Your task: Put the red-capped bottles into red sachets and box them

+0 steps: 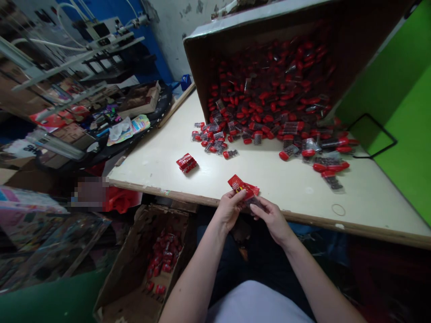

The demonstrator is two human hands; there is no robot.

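glossy red flat packet (237, 182), left fingers (237, 197) closed on it, right fingers (261, 212) pinching perhaps clear film (250, 201)

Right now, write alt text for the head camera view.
A person's left hand and right hand hold red printed packaging at the front edge of a pale table. Behind, a large open box spills red-ended clear packets; a red bundle lies leftward, and a lower box holds red packs.

Left hand (229, 208), right hand (272, 216) close together, fingers (267, 205) bent; forearms (206, 260) angled inward.
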